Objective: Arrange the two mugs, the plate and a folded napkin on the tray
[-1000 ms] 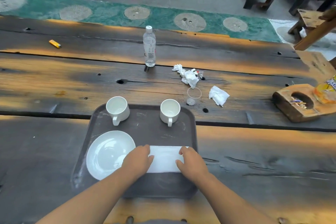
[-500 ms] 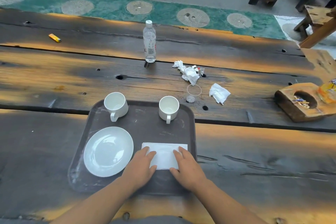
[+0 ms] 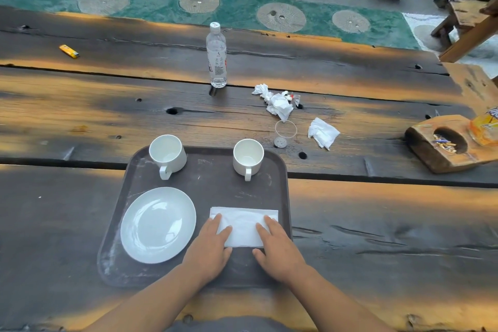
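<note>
You had two mugs, one plate, one napkin and one tray at your fingers; beyond them, one bottle, one lighter, two crumpled tissues.

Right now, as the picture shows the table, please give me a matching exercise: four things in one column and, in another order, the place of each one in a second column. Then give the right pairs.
Things:
1. plate
2. napkin
3. bottle
4. lighter

Places:
A. lies far left on the table, away from the tray
B. under the fingers of the left hand and the right hand
C. on the near left part of the tray
D. stands upright on the table beyond the tray

Pairs: 1-C, 2-B, 3-D, 4-A.
</note>
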Motion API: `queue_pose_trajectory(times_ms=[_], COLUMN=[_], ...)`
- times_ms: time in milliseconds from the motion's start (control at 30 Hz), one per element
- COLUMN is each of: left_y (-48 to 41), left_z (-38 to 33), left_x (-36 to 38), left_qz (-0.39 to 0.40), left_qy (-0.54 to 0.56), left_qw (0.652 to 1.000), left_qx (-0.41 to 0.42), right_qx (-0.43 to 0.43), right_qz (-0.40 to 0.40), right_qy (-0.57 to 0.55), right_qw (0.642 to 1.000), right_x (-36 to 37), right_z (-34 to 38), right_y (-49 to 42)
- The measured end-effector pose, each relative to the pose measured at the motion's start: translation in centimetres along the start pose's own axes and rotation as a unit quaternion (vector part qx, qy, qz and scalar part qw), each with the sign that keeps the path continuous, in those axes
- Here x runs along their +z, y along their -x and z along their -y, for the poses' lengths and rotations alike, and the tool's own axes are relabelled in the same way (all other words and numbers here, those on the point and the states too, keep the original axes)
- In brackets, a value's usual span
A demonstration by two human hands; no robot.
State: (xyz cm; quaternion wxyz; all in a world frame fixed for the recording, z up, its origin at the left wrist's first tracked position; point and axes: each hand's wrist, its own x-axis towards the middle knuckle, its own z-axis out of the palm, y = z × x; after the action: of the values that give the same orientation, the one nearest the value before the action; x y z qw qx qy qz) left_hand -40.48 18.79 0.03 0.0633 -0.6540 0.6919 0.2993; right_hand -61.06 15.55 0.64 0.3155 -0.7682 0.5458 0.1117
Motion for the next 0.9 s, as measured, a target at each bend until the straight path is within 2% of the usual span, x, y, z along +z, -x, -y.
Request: queue_pose_trajectory(times_ms=[900], left_y=[-0.46], left_z=[-0.50], left_x=[-0.70], left_qz=[0.012], left_qy=[-0.002], left_qw=[1.000], left_qx=[-0.007], right_qx=[-0.005], right_qz=[0.017], right_qy=[0.026], right_qw=[0.999], right_x=[-0.36], right_z=[-0.57], right_y=[-0.64])
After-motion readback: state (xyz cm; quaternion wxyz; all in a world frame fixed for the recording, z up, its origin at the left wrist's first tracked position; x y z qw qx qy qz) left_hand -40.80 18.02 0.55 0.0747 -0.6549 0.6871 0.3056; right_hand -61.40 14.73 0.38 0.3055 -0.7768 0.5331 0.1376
